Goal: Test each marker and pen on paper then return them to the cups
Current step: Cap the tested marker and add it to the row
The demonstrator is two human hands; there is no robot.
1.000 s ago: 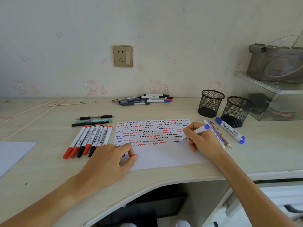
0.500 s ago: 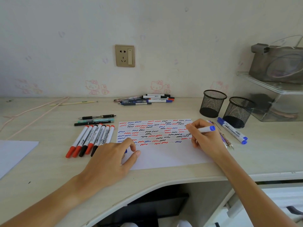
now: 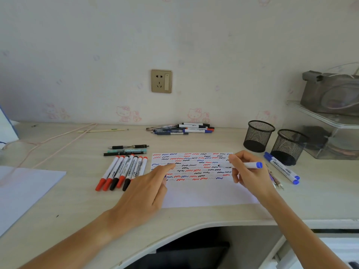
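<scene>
Cups (image 3: 259, 135) look empty; right hand (image 3: 250, 175) pinches blue marker (image 3: 242, 165); left hand (image 3: 147, 191) spread on paper (image 3: 204, 193).

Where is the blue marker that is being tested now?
The blue marker is in the right hand, above the right edge of the paper, left of the two cups.

Both forearms are bare to the frame edge; no sleeves visible. The left hand (image 3: 143, 193) and right hand (image 3: 250, 175) carry no rings, watch or gloves.

Matt pale wood-grain desk (image 3: 320, 193), black wire-mesh metal cups (image 3: 259, 135), smooth white paper (image 3: 204, 193), glossy plastic markers (image 3: 124, 169).
</scene>
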